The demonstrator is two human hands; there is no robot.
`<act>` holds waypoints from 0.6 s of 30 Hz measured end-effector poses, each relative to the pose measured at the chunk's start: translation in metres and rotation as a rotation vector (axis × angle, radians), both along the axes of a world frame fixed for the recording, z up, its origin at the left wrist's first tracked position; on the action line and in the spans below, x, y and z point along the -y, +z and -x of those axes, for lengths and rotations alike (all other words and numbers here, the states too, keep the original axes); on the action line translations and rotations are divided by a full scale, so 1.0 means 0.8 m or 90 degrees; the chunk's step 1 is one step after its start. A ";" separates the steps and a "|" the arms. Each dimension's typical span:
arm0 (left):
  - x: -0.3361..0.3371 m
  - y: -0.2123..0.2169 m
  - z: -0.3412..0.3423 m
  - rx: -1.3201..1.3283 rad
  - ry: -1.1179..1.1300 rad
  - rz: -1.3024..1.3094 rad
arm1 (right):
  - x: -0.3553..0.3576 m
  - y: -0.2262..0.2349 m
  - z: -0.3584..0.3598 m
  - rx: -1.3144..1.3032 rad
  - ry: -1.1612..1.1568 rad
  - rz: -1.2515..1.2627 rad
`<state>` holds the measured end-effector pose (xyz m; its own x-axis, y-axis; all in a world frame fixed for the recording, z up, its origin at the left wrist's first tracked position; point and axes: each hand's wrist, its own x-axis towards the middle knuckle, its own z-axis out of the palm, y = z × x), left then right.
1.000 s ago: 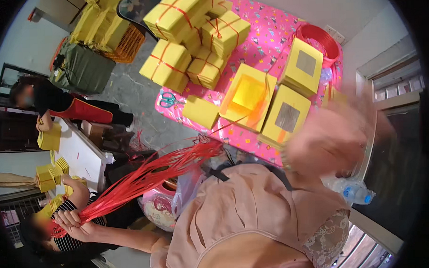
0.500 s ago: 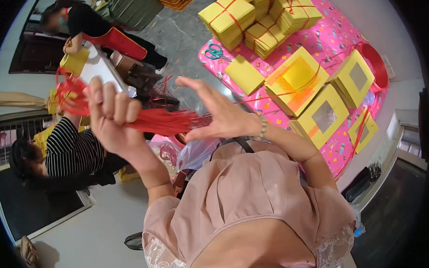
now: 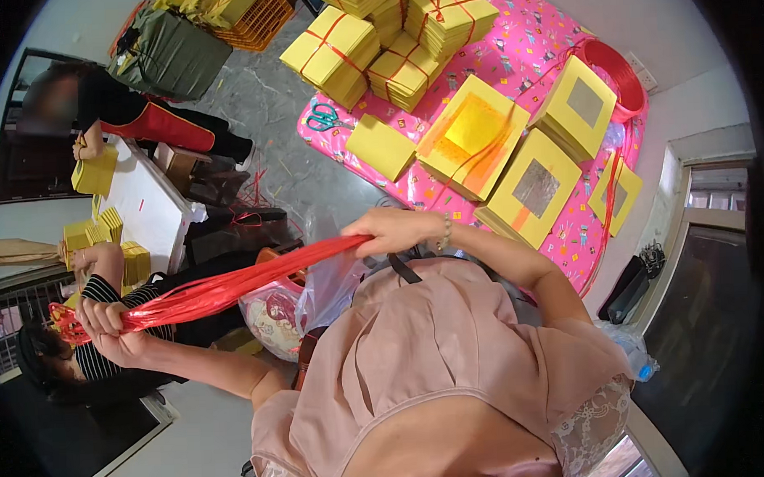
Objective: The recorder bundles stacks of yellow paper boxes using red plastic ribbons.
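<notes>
Stretched between my two hands is a bundle of red plastic ribbon (image 3: 232, 281). My left hand (image 3: 112, 332) is closed round its left part, with a loose tangle of strands sticking out past the fist. My right hand (image 3: 398, 229), wearing a beaded bracelet (image 3: 446, 232), grips the bundle's other end in front of my chest. To the right, stacks of yellow paper (image 3: 503, 137) lie on a table with a pink patterned cover (image 3: 559, 236). A single red strand runs across the stack with the orange and gold square.
Tied yellow paper bundles (image 3: 329, 51) are piled at the table's far side, near teal-handled scissors (image 3: 326, 118). A coil of red ribbon (image 3: 616, 75) sits at the right. Two people work at a white table (image 3: 141, 209) on the left. An orange crate (image 3: 256, 20) stands behind.
My left hand has moved left and down, drawing the ribbon bundle out long. My right hand, spread apart before, is now closed on the bundle's end. The view has shifted.
</notes>
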<state>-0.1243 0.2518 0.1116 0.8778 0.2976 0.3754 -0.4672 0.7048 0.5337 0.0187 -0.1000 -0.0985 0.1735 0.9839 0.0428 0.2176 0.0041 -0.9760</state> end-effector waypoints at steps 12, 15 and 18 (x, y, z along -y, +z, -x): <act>0.128 -0.110 -0.098 -0.283 0.078 -1.237 | -0.006 -0.037 0.022 0.145 -0.058 0.055; 0.185 -0.075 -0.125 -0.113 0.058 -1.185 | -0.006 -0.037 0.030 0.147 -0.033 0.098; 0.273 -0.018 -0.152 0.050 -0.011 -0.952 | 0.001 -0.040 0.037 0.134 -0.068 0.077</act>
<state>-0.0026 0.0335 0.0973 0.8410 -0.4039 0.3599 -0.5252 -0.4497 0.7224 -0.0111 -0.1009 -0.1307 0.2768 0.9605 -0.0272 0.4088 -0.1433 -0.9013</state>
